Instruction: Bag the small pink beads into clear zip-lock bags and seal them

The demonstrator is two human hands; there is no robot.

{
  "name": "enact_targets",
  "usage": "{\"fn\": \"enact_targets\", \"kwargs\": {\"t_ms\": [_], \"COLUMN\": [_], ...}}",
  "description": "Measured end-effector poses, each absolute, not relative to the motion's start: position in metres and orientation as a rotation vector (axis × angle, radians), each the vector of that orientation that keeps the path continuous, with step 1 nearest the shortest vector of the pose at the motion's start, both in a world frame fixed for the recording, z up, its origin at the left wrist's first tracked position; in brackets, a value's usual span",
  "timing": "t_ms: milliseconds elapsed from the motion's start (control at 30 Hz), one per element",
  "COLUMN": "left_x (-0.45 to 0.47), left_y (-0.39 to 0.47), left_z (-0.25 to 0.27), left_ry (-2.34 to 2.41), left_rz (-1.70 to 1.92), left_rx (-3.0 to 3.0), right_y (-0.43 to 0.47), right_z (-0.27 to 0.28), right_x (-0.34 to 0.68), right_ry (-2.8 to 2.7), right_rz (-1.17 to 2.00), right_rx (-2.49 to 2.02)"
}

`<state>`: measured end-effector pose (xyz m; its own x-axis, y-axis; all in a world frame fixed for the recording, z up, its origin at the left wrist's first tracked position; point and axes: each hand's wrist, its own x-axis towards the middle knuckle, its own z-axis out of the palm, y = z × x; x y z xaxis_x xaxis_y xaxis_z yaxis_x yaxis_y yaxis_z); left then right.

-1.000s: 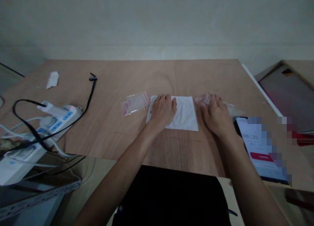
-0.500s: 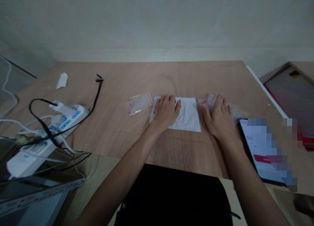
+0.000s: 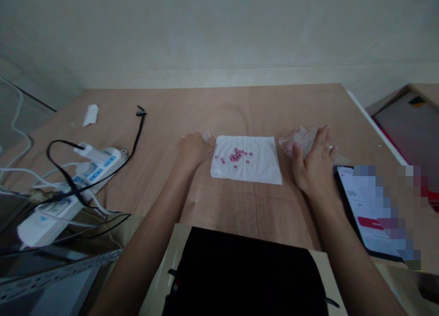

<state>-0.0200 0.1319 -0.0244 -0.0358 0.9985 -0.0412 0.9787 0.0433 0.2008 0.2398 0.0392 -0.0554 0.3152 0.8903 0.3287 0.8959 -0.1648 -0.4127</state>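
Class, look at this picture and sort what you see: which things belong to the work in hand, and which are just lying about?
Seemingly part of the work:
pink beads
white sheet under them
clear bag at the left hand
clear bag at the right hand

Probably just lying about:
phone
power strip
black cable
paper scrap

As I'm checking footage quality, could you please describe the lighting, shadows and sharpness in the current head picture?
Head view: dim overall; soft shadow beside the right forearm; small pink pieces slightly soft in detail; pixelated blocks cover part of the phone.
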Motion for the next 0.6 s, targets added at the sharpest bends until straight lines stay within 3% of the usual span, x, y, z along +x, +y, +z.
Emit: {"fn": "enact_targets", "kwargs": {"t_ms": [433,600], "left_x": [-0.043,-0.059], "left_y": [0.133,0.108], "left_z": [-0.017,0.015], "left_ry": [1.943,1.817], "left_rz": [0.369,0.785], "left_rx": [2.003,1.869], "right_y": [0.03,0.027], "right_z": [-0.049,-0.017], "right_x": [0.238,0.205], "right_ry": [-1.433,-1.397], "right_rz": [-0.184,-0.247], "right_rx": [-1.878,-1.626]}}
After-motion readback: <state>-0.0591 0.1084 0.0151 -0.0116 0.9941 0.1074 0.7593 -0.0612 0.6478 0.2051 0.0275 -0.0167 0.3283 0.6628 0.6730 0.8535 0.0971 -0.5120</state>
